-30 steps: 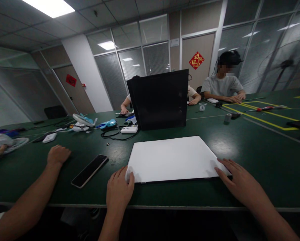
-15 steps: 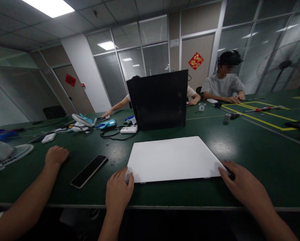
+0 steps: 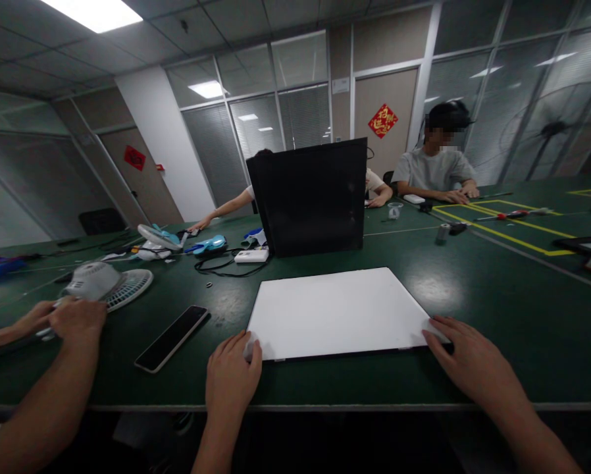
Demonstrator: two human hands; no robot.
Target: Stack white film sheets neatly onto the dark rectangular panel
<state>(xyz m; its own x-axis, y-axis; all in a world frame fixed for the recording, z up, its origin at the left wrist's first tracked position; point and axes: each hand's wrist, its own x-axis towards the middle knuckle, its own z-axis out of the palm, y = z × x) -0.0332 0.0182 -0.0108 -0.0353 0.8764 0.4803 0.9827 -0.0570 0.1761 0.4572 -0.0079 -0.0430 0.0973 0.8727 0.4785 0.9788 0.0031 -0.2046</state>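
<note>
A flat white panel point(image 3: 339, 313) with a thin dark edge lies in front of me on the green table. My left hand point(image 3: 233, 368) grips its near left corner, thumb on the side towards the panel's middle. Around the near right corner is my right hand point(image 3: 466, 352), thumb on the white face and the other fingers curled over the side edge. The fingertips under the edges are hidden. Behind the panel a large black panel point(image 3: 310, 197) stands upright, leaning slightly. A smartphone point(image 3: 172, 339) lies left of my left hand.
At the left, another person's hands point(image 3: 76, 316) hold a white desk fan point(image 3: 95, 283). Blue goggles-like item point(image 3: 209, 245), a white box point(image 3: 252, 255) and cables lie behind the phone. A small cylinder point(image 3: 442, 233) and yellow tape lines are at right. People sit across the table.
The neighbour's hand has moved left and a second hand has come in; the white fan has been drawn right, closer. My hands and the white panel stay practically in place.
</note>
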